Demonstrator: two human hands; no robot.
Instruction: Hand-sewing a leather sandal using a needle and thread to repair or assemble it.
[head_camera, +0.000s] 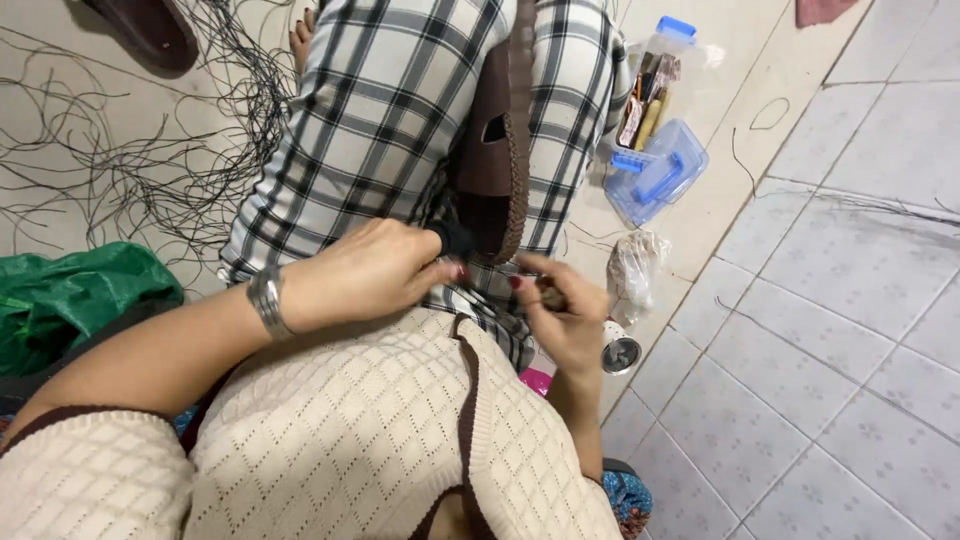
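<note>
A brown shoe upper with a woven brown edge (500, 150) lies along my lap, over black-and-white checked trousers (380, 110). My left hand (375, 270), with a metal bracelet on the wrist, pinches the dark near end of the shoe piece. My right hand (560, 305) is closed on a small brown tool or handle just to the right of that end, fingers curled; red nail polish shows on both hands. What the tool's tip touches is hidden between the hands.
Loose black threads (130, 150) are strewn over the tile floor at the left. A green bag (70, 295) sits at my left, a dark sandal (145, 35) at top left. A clear blue-lidded box (655, 170), a plastic bag (635, 265) and a small round spool (620, 352) lie at my right.
</note>
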